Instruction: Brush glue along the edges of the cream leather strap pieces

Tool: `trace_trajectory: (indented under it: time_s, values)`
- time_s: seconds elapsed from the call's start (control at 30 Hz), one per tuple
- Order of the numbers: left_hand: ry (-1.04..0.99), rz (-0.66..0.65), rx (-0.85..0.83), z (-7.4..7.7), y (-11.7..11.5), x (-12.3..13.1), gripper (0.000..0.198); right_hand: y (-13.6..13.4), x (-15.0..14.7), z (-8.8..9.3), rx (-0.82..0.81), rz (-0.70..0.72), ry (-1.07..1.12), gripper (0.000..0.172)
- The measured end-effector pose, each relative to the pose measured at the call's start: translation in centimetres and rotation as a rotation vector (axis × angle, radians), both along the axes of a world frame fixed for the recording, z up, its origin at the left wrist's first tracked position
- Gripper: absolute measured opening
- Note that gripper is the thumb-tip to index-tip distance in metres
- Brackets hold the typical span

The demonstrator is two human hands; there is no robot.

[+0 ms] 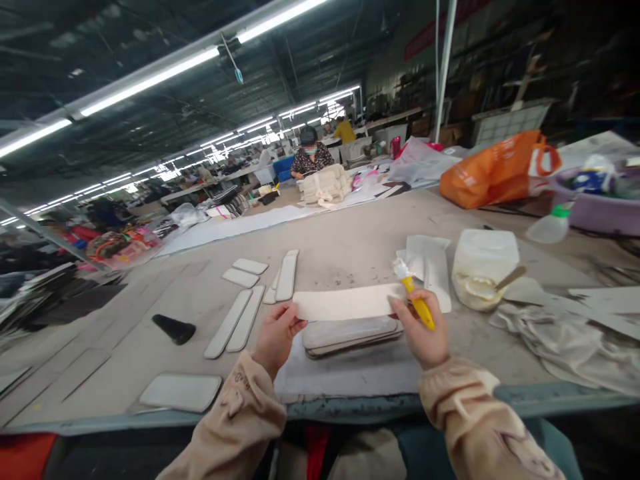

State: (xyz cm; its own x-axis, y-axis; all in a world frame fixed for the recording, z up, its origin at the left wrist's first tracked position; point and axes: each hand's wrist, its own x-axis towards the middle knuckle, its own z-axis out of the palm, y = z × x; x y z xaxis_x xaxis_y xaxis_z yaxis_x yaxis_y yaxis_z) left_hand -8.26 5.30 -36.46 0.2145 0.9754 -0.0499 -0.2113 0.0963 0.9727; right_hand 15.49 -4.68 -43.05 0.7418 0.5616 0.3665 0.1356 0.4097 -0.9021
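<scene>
A cream rectangular strip [347,303] is stretched level between my two hands. Its left end is pinched by my left hand [278,333], thumb against fingers. At the other end my right hand [425,328] grips the strip and also a yellow-handled brush [419,303], whose bristles carry white paste. Just below the strip lies a stack of rounded grey-edged panels [350,337] on a white sheet. Left of my hands are several pale rounded pieces [245,317], some in pairs, and a black tapered object [173,328]. One wider pale panel [181,391] sits near the front edge.
On the right stands a cut-open white jug [484,263] with paste and a stick in it. Beyond are an orange bag [493,170], a purple basin [605,203] and a crumpled cloth [550,337]. Across the table a co-worker [311,153] is behind a cream pile [326,185].
</scene>
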Motion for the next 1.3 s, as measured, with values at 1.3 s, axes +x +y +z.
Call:
trace_trajectory:
  time_s: [1.3]
  values:
    - [0.723, 0.039, 0.154, -10.6, 3.4, -2.9, 0.028, 2.2, -0.8, -3.0, -0.991, -0.184, -0.993, 0.018]
